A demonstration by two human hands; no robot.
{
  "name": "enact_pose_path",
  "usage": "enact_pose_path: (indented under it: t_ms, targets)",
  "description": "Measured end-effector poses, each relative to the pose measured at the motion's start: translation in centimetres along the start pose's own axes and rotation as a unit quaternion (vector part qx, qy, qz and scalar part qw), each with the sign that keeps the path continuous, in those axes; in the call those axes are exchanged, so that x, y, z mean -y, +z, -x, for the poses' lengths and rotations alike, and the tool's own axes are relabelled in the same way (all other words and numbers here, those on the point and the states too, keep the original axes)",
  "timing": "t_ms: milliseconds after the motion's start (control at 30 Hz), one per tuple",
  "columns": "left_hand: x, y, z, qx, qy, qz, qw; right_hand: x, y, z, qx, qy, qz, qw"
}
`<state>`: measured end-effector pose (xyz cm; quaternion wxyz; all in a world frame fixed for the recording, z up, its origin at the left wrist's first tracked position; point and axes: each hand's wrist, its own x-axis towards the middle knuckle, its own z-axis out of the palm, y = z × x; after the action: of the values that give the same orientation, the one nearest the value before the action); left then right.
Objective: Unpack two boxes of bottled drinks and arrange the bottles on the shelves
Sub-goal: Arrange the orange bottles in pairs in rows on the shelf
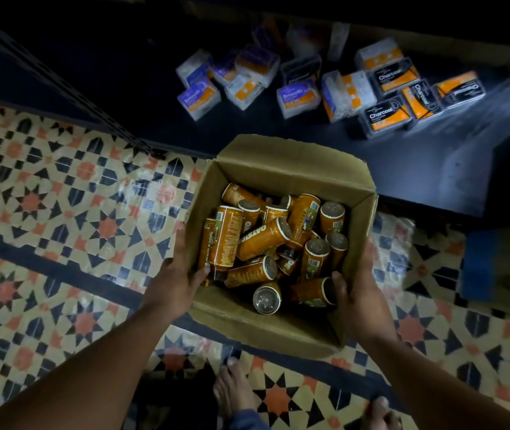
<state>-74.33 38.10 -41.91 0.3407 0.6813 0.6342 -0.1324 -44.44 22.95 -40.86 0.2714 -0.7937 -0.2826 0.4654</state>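
Observation:
An open cardboard box [281,162] sits in the middle of the view, above the patterned floor. Inside it lie several orange bottles [263,240], jumbled at all angles, some with their ends facing up. My left hand [176,274] grips the box's left wall, thumb over the rim and inside. My right hand [360,290] grips the right wall the same way, thumb inside near a bottle. Both forearms reach in from the bottom of the view.
A dark low shelf [309,141] runs behind the box, carrying several small packs labelled Smooth [199,99] and Charcoal [385,116]. The tiled floor [61,212] spreads to the left. A blue and brown object [502,265] sits at right. My bare feet [235,389] show below.

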Motion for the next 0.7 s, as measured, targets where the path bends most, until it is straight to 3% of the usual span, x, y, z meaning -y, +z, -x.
enact_pose_path:
  t_ms: [100,167,233,333,433,533,700]
  targets:
    - [0.0,-0.3,0.1,-0.018,-0.014,-0.064,0.998,-0.4,0.1,0.1,-0.049,-0.023,0.16,0.986]
    - [-0.8,-0.3,0.6,-0.139,0.072,-0.122,0.98,0.0,0.4,0.2,-0.083,-0.101,0.251,0.959]
    - [-2.6,-0.9,0.9,-0.205,0.151,-0.052,0.966,1.5,1.0,-0.3,-0.093,-0.182,0.253,0.946]
    - [-4.8,-0.6,-0.1,-0.156,0.14,0.1,0.973,3.9,2.7,-2.6,-0.078,-0.191,0.159,0.965]
    - [-5.1,0.6,-1.6,-0.123,0.098,0.079,0.984,5.5,4.4,-5.8,0.015,-0.169,0.157,0.973]
    - [-4.2,1.7,-2.5,-0.085,0.042,0.058,0.994,6.0,6.3,-8.3,0.124,-0.197,0.251,0.939]
    - [-4.0,2.2,-2.8,-0.069,0.04,0.066,0.995,6.1,7.4,-10.5,0.132,-0.22,0.389,0.885]
